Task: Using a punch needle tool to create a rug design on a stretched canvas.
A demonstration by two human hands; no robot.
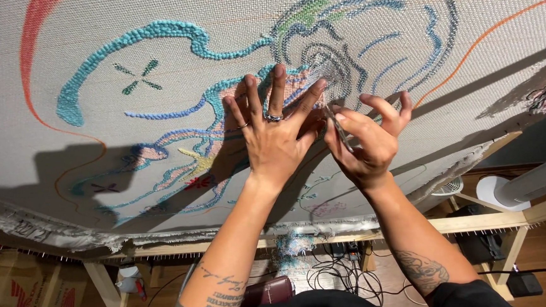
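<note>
A large pale backing cloth [128,156] is stretched on a wooden frame [479,222] and fills most of the view. Tufted yarn lines in turquoise, blue, pink and orange curl across it. My left hand [271,131] lies flat on the cloth with its fingers spread, a ring on one finger, pressing beside a pink and blue tufted patch [319,75]. My right hand [364,138] is closed on small metal scissors [338,127], whose tips point at the tufts just right of my left fingertips.
Below the frame I see black cables [343,275] on the floor, a tangle of light yarn [291,244], a dark red case [269,291], cardboard boxes [23,295] at left, and a white fan [452,187] and white stand [502,190] at right.
</note>
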